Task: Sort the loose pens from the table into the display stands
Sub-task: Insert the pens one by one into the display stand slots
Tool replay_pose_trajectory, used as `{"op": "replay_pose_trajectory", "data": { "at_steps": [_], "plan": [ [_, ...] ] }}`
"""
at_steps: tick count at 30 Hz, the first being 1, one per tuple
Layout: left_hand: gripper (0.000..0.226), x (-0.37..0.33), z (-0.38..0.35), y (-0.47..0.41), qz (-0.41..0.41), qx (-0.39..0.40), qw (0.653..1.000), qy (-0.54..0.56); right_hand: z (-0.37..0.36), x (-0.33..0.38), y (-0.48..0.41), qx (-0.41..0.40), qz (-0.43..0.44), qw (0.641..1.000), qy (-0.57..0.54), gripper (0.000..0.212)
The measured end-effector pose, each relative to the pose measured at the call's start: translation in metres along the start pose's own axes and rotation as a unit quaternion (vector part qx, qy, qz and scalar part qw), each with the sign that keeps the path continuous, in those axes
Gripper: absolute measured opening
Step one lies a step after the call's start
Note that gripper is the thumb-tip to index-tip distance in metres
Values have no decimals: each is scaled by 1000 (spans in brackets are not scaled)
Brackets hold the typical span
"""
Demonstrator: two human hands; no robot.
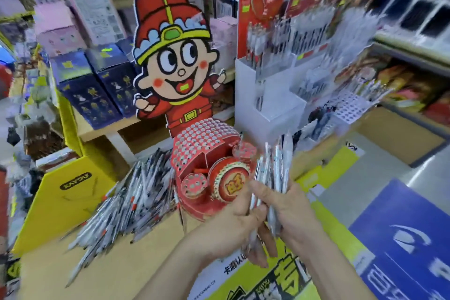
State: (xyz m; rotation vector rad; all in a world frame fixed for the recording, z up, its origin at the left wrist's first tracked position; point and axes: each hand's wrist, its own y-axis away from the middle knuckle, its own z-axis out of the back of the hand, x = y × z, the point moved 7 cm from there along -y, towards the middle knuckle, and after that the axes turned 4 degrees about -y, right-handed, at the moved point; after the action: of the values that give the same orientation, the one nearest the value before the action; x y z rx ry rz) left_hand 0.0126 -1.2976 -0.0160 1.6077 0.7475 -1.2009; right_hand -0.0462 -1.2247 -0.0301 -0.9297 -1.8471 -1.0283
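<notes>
Fingers (261,193) of our left hand (231,223) and right hand (293,207) curl round a bundle of pens (274,168) beside the red display stand (202,143) | loose pens (126,192) heaped on table (109,275) | we'd steady the bundle one-handed, feeding single pens into holes

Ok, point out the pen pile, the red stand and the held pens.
pen pile (126,192): head view, middle of the heap.
red stand (202,140): head view, its holed top panel.
held pens (276,165): head view, upper barrels of the bundle.
</notes>
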Motion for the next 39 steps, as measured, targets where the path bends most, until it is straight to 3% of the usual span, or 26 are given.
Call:
{"op": "replay_pose_trajectory", "data": {
  "at_steps": [3,5,8,10,12,19,24,27,29,34,39],
  "plan": [
    [38,-12,-16,-40,-17,2,988,-154,50,22,-1,-23,12,1000,-1,25],
    [41,-30,-19,-65,-47,-43,972,-224,81,38,-2,-32,26,999,-6,24],
    [21,-66,-25,-98,-102,-141,974,-146,127,57,-3,-54,33,998,4,41],
    [15,-85,-40,-124,-123,-162,970,-134,149,66,-4,-48,32,998,10,37],
    [10,-96,-57,-149,-123,-161,972,-115,166,75,-7,-52,37,998,8,30],
    [14,-109,-66,-232,-111,-184,977,10,229,98,-30,-104,26,994,-24,44],
    [23,-120,-58,-296,-124,-205,969,60,258,120,-69,-94,12,994,-47,34],
    [15,-130,-47,-335,-106,-185,970,115,278,140,-103,-108,22,993,-36,34],
    [20,-139,-39,-356,-86,-161,974,136,287,154,-124,-105,23,994,-14,29],
    [18,-163,-20,-390,-111,-196,972,70,312,181,-166,-122,17,989,84,34],
    [11,-184,9,-416,-168,-285,943,26,354,193,-201,-178,-1,984,-24,26]
  ]
}}
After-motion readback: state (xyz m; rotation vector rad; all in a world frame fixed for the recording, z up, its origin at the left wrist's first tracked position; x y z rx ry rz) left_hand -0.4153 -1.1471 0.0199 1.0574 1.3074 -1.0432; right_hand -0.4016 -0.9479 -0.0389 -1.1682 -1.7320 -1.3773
